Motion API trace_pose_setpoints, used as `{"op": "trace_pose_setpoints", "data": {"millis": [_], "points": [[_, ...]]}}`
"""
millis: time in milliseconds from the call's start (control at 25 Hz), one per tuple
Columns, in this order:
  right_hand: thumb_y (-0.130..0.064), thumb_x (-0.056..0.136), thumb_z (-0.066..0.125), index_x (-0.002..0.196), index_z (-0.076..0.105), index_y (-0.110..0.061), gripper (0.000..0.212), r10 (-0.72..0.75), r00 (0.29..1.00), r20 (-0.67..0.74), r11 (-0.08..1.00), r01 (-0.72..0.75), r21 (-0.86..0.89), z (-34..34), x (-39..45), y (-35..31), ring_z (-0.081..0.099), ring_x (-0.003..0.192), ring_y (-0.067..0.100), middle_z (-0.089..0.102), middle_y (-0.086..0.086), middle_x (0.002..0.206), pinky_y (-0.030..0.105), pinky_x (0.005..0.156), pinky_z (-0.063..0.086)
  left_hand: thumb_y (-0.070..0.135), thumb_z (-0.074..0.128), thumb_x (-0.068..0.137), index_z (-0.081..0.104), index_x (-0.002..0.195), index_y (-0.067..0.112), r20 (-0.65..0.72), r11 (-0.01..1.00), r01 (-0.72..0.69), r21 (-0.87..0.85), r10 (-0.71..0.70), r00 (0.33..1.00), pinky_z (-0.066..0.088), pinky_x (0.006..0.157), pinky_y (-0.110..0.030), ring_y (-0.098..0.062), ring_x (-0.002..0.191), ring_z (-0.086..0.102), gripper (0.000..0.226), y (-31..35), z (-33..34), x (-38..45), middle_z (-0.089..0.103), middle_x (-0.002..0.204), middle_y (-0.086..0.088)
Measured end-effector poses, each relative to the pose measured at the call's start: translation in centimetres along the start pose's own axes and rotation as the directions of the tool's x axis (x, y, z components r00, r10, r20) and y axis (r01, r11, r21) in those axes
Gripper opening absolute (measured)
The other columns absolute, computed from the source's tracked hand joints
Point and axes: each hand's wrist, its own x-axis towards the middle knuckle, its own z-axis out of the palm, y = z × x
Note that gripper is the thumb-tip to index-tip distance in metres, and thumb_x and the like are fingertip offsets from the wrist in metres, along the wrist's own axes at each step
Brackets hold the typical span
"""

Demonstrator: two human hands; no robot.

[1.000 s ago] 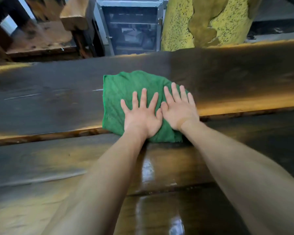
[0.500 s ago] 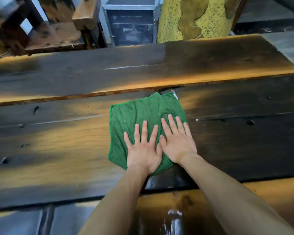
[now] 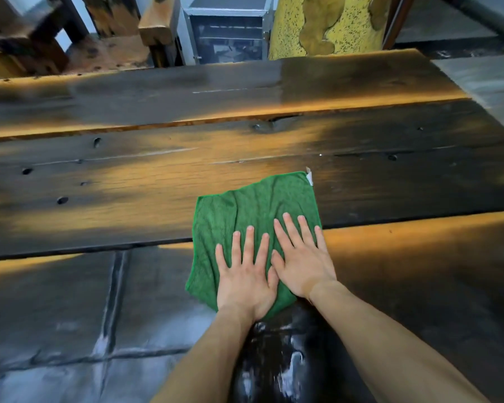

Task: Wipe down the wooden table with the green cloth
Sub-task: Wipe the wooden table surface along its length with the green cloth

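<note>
— Where's the work?
— On the dark plank bench [image 3: 128, 184]; the green cloth [image 3: 253, 210] lies across its near seam.
— Hands?
— Left hand [image 3: 242, 274] and right hand [image 3: 301, 257] press it, fingers flat, gripping nothing.
— Advice?
— Keep even pressure, overlap strokes; the near part looks wet, perhaps just glare.

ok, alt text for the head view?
Both hands, left and right, press flat side by side on a green cloth spread on a dark wooden table. A yellow speckled object stands beyond the far edge.
</note>
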Motion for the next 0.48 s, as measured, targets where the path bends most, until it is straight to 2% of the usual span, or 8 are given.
{"op": "trace_pose_setpoints", "data": {"millis": [120,280,480], "points": [[-0.058,0.075,-0.017,0.157,-0.016,-0.033,0.085,-0.009,1.000,0.014,1.000,0.009,0.002,1.2,-5.0,-0.6,-0.024,0.150,0.020,-0.027,-0.009,0.162,0.047,0.121,-0.012,0.057,0.009,0.097,-0.011,0.155,0.031,-0.027,1.000,-0.013,-0.009,0.013,1.000,-0.013,0.115,-0.065,-0.033,0.152,-0.015,0.067,0.3,1.4,-4.7,-0.015,0.166,-0.006],[-0.062,0.075,-0.014,0.156,-0.017,-0.035,0.085,0.010,1.000,0.020,0.999,-0.011,0.031,2.4,-10.4,-0.7,-0.024,0.150,0.019,-0.028,-0.009,0.161,0.049,0.121,-0.011,0.059,0.029,0.096,0.030,0.155,0.028,-0.043,0.999,0.000,-0.035,-0.002,0.999,0.008,0.114,-0.070,-0.039,0.150,0.021,0.067,1.5,2.4,-10.4,0.023,0.163,-0.012],[-0.066,0.080,-0.009,0.155,-0.019,-0.037,0.081,0.010,1.000,0.017,1.000,-0.010,-0.006,4.4,-17.9,0.1,-0.025,0.150,0.021,-0.030,-0.009,0.159,0.051,0.120,-0.013,0.063,0.036,0.092,0.039,0.153,0.024,-0.038,1.000,-0.021,-0.023,0.020,0.999,0.019,0.109,-0.075,-0.042,0.147,0.028,0.072,3.6,3.4,-17.5,0.028,0.162,-0.015]]}}
